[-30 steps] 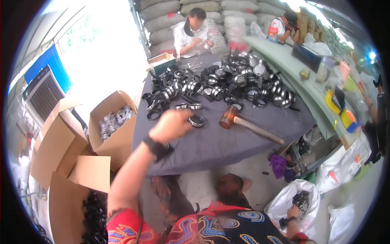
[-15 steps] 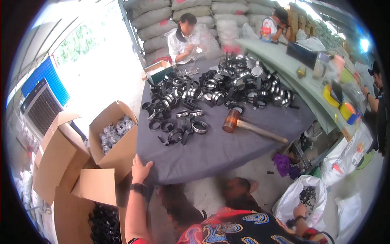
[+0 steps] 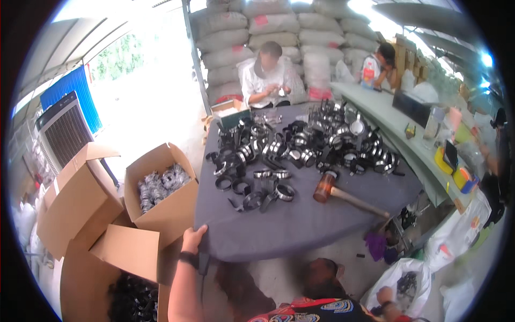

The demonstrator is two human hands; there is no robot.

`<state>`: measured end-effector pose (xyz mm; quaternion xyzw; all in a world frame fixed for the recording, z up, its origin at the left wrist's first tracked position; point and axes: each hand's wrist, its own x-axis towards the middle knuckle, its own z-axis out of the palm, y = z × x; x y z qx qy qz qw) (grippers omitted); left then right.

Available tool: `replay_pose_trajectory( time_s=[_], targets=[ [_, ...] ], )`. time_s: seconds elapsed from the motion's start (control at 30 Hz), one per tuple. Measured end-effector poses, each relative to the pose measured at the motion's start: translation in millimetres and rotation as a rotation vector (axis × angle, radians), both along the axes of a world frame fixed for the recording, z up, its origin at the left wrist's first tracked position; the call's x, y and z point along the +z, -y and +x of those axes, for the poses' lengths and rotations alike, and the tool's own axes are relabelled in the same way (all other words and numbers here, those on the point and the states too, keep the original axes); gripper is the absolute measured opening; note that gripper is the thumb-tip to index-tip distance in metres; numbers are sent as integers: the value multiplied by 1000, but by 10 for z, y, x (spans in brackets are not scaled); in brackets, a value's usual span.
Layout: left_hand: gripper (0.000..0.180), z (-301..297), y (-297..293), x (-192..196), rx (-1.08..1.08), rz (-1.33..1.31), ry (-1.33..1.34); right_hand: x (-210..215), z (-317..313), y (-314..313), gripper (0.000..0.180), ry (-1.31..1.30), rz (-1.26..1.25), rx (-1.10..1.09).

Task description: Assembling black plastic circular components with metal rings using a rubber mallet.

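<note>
At the near left corner of a grey cloth-covered table (image 3: pixel 257 236), my left hand (image 3: pixel 192 240) rests on the edge, thumb spread away from the fingers. Low on the right, my right hand (image 3: pixel 384 295) is curled beside the mouth of a white sack (image 3: pixel 375 287) that has small metal pieces (image 3: pixel 407 284) in it. Whatever its fingers hold, if anything, is hidden. On the table lies a mallet (image 3: pixel 324 188) with an amber-brown head and wooden handle. Behind it spreads a heap of black and silver ring-shaped parts (image 3: pixel 306 155), with several looser ones nearer me.
Left of the table stand open cardboard boxes, one with plastic-wrapped parts (image 3: pixel 161 188), another with black parts (image 3: pixel 134 298). A co-worker (image 3: pixel 266 75) sits across the table, handling something small. A green-topped bench (image 3: pixel 386 115) runs along the right. Stacked sacks (image 3: pixel 273 24) fill the back.
The view has shifted, so the table sits lower and further right. My right hand has drawn back from the metal pieces toward the sack's rim. My left hand stays at the table corner.
</note>
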<state>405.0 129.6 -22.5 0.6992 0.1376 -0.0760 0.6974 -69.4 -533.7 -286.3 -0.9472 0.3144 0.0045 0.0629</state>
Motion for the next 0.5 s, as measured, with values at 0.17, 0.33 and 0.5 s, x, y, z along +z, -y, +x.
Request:
replay_pose_trajectory(
  time_s=[0.17, 0.33, 0.5],
  targets=[
    [54, 153, -43, -243, 115, 646, 168, 216, 188, -245, 19, 82, 71, -33],
    [60, -11, -25, -30, 94, 722, 113, 826, -69, -549, 16, -22, 595, -393],
    [61, -89, 11, 185, 77, 774, 106, 1070, -983, -713, 25, -209, 1059, -130]
  ],
)
